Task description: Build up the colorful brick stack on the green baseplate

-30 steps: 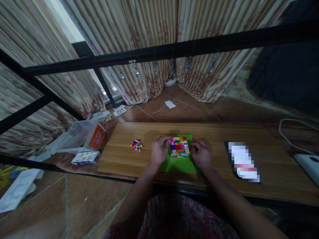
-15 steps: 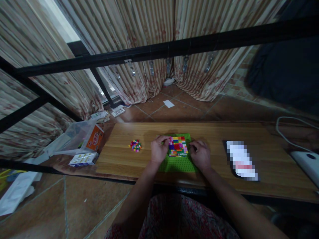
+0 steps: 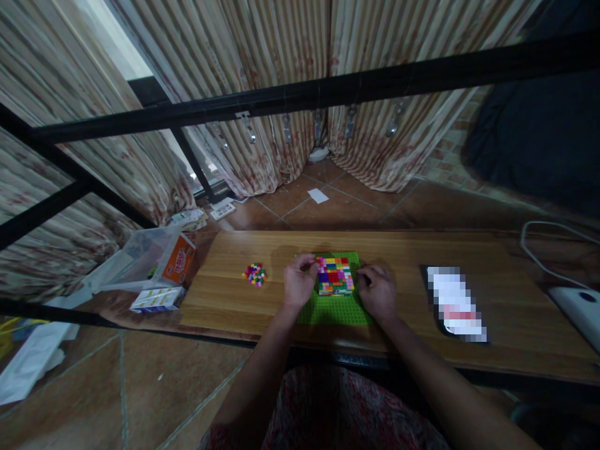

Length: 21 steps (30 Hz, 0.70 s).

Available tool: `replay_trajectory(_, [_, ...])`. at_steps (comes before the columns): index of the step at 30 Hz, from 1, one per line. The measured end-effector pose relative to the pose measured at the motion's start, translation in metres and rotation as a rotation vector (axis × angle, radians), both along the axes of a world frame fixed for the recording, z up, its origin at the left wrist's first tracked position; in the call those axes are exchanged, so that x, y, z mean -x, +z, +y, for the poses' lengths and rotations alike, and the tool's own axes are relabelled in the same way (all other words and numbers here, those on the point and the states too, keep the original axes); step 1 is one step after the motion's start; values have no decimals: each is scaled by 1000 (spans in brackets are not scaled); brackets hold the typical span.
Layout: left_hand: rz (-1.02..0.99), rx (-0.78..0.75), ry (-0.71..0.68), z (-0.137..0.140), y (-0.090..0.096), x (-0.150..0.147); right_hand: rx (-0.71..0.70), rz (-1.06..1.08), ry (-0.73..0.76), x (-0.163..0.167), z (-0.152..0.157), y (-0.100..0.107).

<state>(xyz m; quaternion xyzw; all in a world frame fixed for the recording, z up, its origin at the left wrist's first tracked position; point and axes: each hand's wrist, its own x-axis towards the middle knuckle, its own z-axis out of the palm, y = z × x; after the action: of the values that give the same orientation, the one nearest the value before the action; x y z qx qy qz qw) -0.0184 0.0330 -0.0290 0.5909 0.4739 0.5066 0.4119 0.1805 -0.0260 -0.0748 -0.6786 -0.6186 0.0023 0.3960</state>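
Observation:
A block of many-coloured building bricks (image 3: 335, 276) stands on a green studded baseplate (image 3: 335, 310) on the wooden table. At its far left corner is my left hand (image 3: 300, 280), thumb and forefinger pinched on a small pinkish-red brick (image 3: 319, 260). My right hand (image 3: 377, 289) is by the block's right side, its fingers curled and thumb near the forefinger. Whether anything is between those fingers is hidden. Farther left, a small pile of loose coloured bricks (image 3: 254, 274) lies on the table.
A phone with a blurred screen (image 3: 455, 303) lies on the table (image 3: 403, 250) to the right. At the left end are a clear plastic bin (image 3: 140, 256), an orange packet (image 3: 179, 258) and a small white box (image 3: 157, 300). A black rail (image 3: 281, 98) crosses beyond the table.
My left fingertips have shifted very slightly at the block's far left corner. The right hand and the bricks look almost the same; the view has moved a touch.

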Motion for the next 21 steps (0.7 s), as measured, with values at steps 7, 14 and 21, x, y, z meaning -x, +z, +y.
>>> replay_trajectory(7, [-32, 35, 8, -2, 1, 4, 9, -2, -9, 0, 0, 0])
replay_trajectory(14, [-16, 99, -16, 8, 6, -4, 15, 10, -13, 1, 0, 1])
replay_trajectory(21, [-62, 200, -79, 9, 2, -11, 5, -11, -8, 0, 0, 0])
